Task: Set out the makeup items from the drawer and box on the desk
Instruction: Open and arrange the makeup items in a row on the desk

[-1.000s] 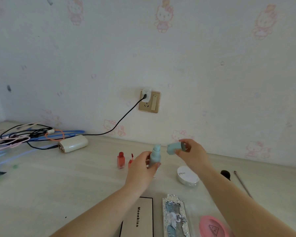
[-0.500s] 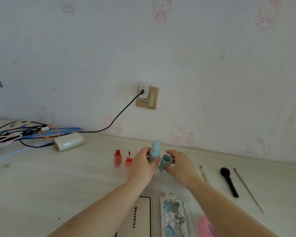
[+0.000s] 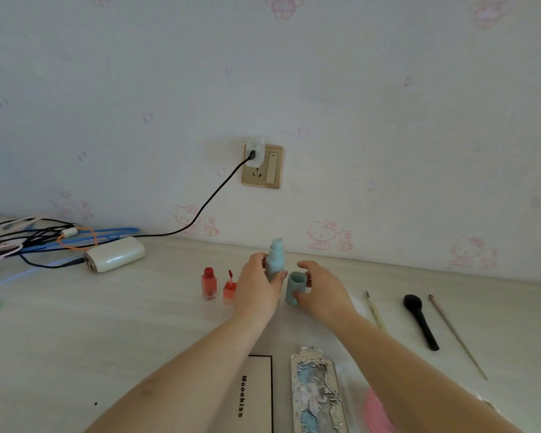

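Makeup items stand and lie in a loose row on the pale worktop (image 3: 75, 339) along the wall, the job judged well under way. At far left, off to the side, sit a tangle of cables (image 3: 28, 242) and a white power bank (image 3: 115, 254). Next come two small red bottles (image 3: 209, 283), upright and side by side. Just right of them the left hand (image 3: 256, 287) grips a pale blue pump bottle (image 3: 274, 260), upright with its nozzle bare; whether its base touches the worktop is hidden by the hand. Beside it the right hand (image 3: 320, 290) curls its fingers round the matching blue cap (image 3: 295, 288), standing mouth up, separate from the bottle. Further right lie a thin pale brush (image 3: 374, 310), a black powder brush (image 3: 420, 320) and a slim long-handled brush (image 3: 456, 335), well apart. Nearest the camera rest a white box (image 3: 256, 395) lettered "Mooekiss", an ornate silver palette (image 3: 317, 392) and a pink case (image 3: 377, 414), partly cut off. No drawer is in view, so what remains cannot be told.
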Available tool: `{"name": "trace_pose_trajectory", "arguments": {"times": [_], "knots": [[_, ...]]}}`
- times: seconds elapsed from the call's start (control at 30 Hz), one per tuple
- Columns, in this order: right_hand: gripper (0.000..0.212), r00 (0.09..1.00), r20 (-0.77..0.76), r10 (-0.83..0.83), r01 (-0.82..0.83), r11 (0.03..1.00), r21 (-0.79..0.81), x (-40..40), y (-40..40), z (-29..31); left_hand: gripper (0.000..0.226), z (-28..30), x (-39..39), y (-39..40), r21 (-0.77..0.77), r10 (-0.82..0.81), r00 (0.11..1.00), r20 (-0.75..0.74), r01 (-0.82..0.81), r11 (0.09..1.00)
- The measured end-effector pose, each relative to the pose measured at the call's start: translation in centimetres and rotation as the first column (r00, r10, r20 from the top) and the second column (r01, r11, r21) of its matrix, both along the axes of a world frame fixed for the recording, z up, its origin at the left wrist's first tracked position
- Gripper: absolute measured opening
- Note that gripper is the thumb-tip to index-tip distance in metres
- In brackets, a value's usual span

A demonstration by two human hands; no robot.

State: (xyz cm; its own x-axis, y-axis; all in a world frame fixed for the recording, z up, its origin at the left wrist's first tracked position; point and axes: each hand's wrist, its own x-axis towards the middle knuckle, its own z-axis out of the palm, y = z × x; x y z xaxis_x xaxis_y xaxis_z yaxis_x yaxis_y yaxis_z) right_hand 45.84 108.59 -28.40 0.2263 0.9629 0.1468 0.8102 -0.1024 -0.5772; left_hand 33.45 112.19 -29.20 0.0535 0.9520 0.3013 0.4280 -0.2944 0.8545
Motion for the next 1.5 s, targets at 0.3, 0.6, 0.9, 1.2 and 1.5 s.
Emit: {"name": "trace_pose_trajectory", "arguments": {"times": [0.3,0.6,0.9,1.2,1.5], "knots": [[0.069,1.000,-0.008,0.030,-0.030,0.999,-0.012,0.4,-0.7,0.5,0.069,0.0,0.3,-0.5,-0.090,-0.019,0.998,0.068,0.025,0.996],[0.045,0.995,0.000,-0.098,0.098,0.995,0.009,5.9,-5.6,2.9,0.055,1.4,-0.3,-5.6,-0.049,-0.120,0.933,0.341,0.144,0.988],[0.066,0.999,0.041,0.016,-0.011,0.992,-0.127,5.3,-6.9,1.4,0.073,1.7,1.7,-7.3,-0.311,-0.479,0.875,-0.069,0.437,0.844],[0.068,0.999,0.037,-0.010,0.015,0.989,-0.149,5.4,-5.3,-0.1,0.039,1.4,4.1,-6.2,-0.331,-0.514,0.839,-0.175,0.442,0.834],[0.072,0.959,-0.274,-0.077,0.046,0.992,-0.118,5.8,-6.8,2.9,0.065,0.7,4.4,-6.8,-0.133,-0.453,0.886,0.097,0.462,0.877]]}}
